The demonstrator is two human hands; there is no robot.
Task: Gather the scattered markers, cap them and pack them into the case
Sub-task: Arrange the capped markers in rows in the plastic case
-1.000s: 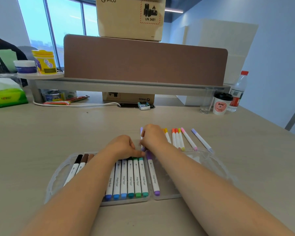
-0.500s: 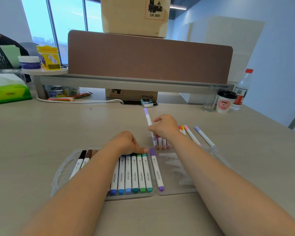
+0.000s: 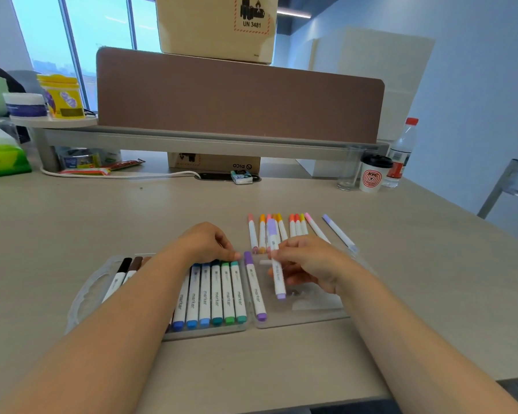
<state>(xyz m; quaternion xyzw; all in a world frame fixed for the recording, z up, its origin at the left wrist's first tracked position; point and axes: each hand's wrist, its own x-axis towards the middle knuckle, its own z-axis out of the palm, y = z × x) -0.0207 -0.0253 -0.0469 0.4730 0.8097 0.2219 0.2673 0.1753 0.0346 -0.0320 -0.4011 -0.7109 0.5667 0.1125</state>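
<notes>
Lilac marker (image 3: pixel 277 268) pinched in the grip of the right hand (image 3: pixel 310 264), lengthwise over the right half of the case (image 3: pixel 311 315), just 3 o'clock of the purple marker (image 3: pixel 255 289), apparently for slotting alongside; left hand (image 3: pixel 205 242), loosely curled and holding nothing, steadies the packed row (image 3: pixel 216 294); loose markers (image 3: pixel 295 227) wait at 12 o'clock.
</notes>
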